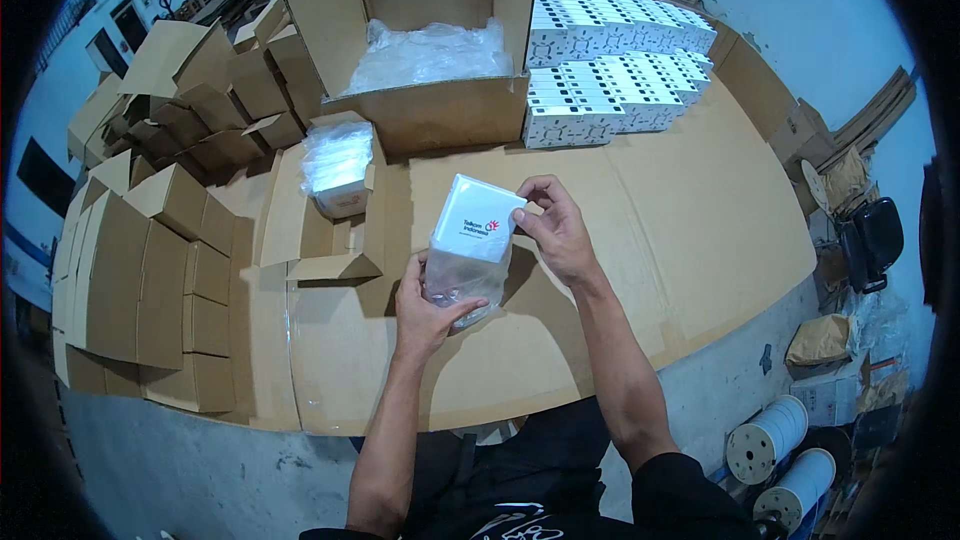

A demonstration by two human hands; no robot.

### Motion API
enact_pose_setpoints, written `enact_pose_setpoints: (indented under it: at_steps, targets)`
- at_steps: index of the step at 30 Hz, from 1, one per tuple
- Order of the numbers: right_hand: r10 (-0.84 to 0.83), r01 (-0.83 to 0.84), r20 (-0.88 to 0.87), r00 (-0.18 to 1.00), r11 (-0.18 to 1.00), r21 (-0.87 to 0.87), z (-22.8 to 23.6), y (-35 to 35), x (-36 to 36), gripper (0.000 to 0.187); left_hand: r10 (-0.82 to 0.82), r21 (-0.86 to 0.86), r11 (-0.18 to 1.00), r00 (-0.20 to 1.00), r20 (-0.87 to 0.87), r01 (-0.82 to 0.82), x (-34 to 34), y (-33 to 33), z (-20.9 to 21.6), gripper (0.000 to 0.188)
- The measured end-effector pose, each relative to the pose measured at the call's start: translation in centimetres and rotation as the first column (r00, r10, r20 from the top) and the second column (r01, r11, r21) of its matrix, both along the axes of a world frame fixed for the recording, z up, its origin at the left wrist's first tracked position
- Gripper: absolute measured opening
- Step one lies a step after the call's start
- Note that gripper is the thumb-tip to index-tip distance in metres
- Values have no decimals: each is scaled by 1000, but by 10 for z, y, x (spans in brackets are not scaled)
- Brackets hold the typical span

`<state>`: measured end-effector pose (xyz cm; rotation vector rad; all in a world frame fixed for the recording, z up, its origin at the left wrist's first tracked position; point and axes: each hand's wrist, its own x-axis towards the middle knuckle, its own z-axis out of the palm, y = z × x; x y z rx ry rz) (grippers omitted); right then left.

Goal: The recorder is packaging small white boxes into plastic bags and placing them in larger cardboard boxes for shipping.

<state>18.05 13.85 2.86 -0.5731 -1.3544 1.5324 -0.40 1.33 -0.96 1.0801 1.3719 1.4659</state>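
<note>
Held above the table is a white box [466, 210] with a small red logo, its lower part inside a translucent plastic bag [458, 277]. My left hand [428, 302] wraps round the bagged lower end, thumb across the front. With thumb and fingers, my right hand [556, 228] pinches the upper right edge of the white box. To the left stands an open cardboard carton [345, 267], partly filled with bagged white boxes [338, 168].
A large open carton [430, 105] of clear plastic bags [435, 52] stands at the back. Stacked white boxes [600, 105] are to its right. Brown cartons [160, 275] crowd the left side. Cable reels [768, 440] rest on the floor at the right.
</note>
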Motion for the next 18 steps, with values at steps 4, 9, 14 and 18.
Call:
enact_pose_setpoints:
  at_steps: [4, 9, 14, 18]
  targets:
    - [64, -63, 5, 998, 988, -141, 2, -4, -2, 25, 22, 62, 998, 1000, 8, -22, -1, 0, 0, 79]
    - [68, -64, 41, 997, 994, -90, -3, -2, -3, 22, 81, 94, 992, 997, -1, -80, 3, 1, 6, 63]
    - [70, -70, 78, 994, 998, -5, -3, -3, -7, 21, 107, 2, 994, 992, 66, -107, -3, 8, 9, 32]
    - [40, -39, 74, 996, 999, -10, -6, -2, -4, 19, 105, -1, 994, 993, 60, -105, -1, 14, 22, 30]
